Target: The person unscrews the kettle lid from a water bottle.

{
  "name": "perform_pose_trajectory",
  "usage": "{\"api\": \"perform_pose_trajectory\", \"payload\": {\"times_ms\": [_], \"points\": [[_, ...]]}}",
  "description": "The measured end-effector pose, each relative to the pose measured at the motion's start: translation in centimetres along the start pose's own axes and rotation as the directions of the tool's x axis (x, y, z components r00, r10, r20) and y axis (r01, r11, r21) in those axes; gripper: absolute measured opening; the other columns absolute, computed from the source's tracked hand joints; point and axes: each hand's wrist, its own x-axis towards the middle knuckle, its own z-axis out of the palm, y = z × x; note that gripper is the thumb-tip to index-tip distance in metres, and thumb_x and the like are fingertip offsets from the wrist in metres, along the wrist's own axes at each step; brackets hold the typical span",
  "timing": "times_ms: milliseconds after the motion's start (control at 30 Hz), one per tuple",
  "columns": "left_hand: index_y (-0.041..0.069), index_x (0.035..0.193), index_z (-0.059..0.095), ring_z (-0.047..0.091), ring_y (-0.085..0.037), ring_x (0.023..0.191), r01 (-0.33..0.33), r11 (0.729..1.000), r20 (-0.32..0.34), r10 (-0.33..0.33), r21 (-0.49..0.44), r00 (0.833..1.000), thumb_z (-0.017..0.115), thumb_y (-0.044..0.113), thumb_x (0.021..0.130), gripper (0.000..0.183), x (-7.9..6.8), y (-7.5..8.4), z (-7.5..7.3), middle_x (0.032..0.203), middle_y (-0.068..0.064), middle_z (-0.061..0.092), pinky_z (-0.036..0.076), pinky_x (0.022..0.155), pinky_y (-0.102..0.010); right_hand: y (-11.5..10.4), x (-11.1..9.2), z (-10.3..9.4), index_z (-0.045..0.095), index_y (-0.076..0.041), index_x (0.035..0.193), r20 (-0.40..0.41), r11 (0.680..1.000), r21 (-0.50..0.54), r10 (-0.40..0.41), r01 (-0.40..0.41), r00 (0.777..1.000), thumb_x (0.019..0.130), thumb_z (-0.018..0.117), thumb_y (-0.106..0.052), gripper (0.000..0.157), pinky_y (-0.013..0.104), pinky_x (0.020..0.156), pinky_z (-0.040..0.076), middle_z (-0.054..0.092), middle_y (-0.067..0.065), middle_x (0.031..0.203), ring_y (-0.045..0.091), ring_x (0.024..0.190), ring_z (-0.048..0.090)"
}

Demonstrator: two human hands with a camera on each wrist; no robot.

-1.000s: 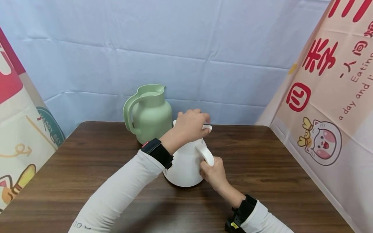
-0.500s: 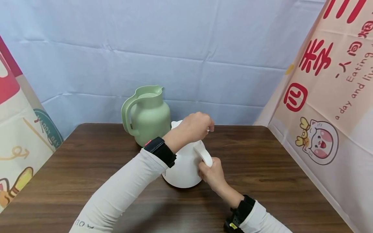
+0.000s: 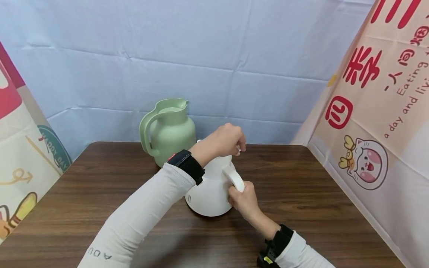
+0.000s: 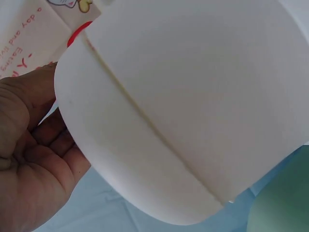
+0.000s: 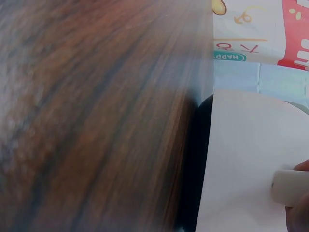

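A white jug (image 3: 209,199) stands upright on the wooden table. My left hand (image 3: 224,139) reaches across its top from the left. Fingers bend down over the far right side of the top part, where a bit of white shows under them. In the left wrist view, the white top part (image 4: 111,140) with a seam fills the frame, and the left hand (image 4: 29,154) curls round its edge. Lower down, my right hand (image 3: 246,201) grips the jug's handle (image 3: 234,178). Only a fingertip beside that handle (image 5: 292,187) appears in the right wrist view. The jug's rim is mostly hidden.
A green jug (image 3: 175,137) stands close behind the white one to the left, its handle pointing left. Dark wooden table (image 3: 295,193) extends on both sides. A pale blue cloth (image 3: 214,74) hangs behind, and printed cloths (image 3: 365,111) flank the table.
Over the last second my left hand has turned on the jug's top, fingers dipping right, and its wrist has risen slightly. The right hand keeps its hold on the handle.
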Motion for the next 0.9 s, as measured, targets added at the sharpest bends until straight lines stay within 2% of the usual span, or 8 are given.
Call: {"api": "perform_pose_trajectory", "payload": {"times_ms": [167, 333, 567, 767, 900], "points": [[0.017, 0.088, 0.072, 0.055, -0.010, 0.081, 0.025, 1.000, 0.010, -0.025, -0.011, 1.000, 0.071, 0.012, 0.077, 0.012, 0.6, -0.3, -0.3, 0.092, 0.004, 0.066, 0.048, 0.071, -0.025, 0.0, 0.0, -0.1, 0.043, 0.005, 0.049, -0.015, 1.000, 0.003, 0.024, -0.024, 1.000, 0.073, 0.039, 0.012, 0.025, 0.017, 0.033, 0.028, 0.039, -0.005, 0.034, 0.008, 0.030, 0.031], [0.016, 0.089, 0.072, 0.054, -0.014, 0.084, 0.103, 0.994, -0.022, -0.104, -0.028, 0.994, 0.069, 0.016, 0.079, 0.011, 1.2, -1.3, -0.1, 0.090, 0.003, 0.066, 0.048, 0.072, -0.028, 0.1, 0.0, -0.2, 0.043, 0.009, 0.048, -0.020, 1.000, 0.014, 0.028, -0.027, 0.999, 0.073, 0.040, 0.011, 0.025, 0.018, 0.033, 0.027, 0.039, -0.005, 0.034, 0.009, 0.030, 0.031], [0.016, 0.086, 0.072, 0.054, -0.013, 0.082, 0.203, 0.969, -0.049, -0.212, -0.137, 0.976, 0.072, 0.021, 0.076, 0.011, 1.3, -2.9, -0.2, 0.087, 0.002, 0.067, 0.048, 0.068, -0.028, 0.2, 0.0, 0.0, 0.042, 0.003, 0.047, -0.009, 1.000, 0.010, 0.010, -0.010, 1.000, 0.073, 0.039, 0.011, 0.028, 0.019, 0.033, 0.027, 0.038, -0.005, 0.033, 0.009, 0.030, 0.031], [0.014, 0.088, 0.072, 0.053, -0.016, 0.087, 0.261, 0.947, -0.084, -0.280, -0.185, 0.956, 0.071, 0.027, 0.078, 0.017, 1.0, -4.3, -0.1, 0.100, -0.003, 0.065, 0.048, 0.069, -0.029, 0.3, 0.1, -0.1, 0.041, 0.003, 0.047, -0.016, 1.000, 0.025, 0.013, -0.012, 1.000, 0.072, 0.039, 0.012, 0.027, 0.019, 0.034, 0.028, 0.037, -0.006, 0.033, 0.010, 0.031, 0.031], [0.013, 0.088, 0.071, 0.053, -0.018, 0.087, 0.293, 0.930, -0.098, -0.320, -0.221, 0.942, 0.071, 0.029, 0.078, 0.019, 0.7, -5.3, 0.0, 0.102, -0.005, 0.064, 0.048, 0.069, -0.029, 0.2, 0.1, -0.1, 0.041, 0.003, 0.047, -0.027, 1.000, 0.024, 0.015, -0.015, 1.000, 0.072, 0.040, 0.012, 0.026, 0.019, 0.034, 0.028, 0.037, -0.006, 0.033, 0.010, 0.030, 0.031]]}}
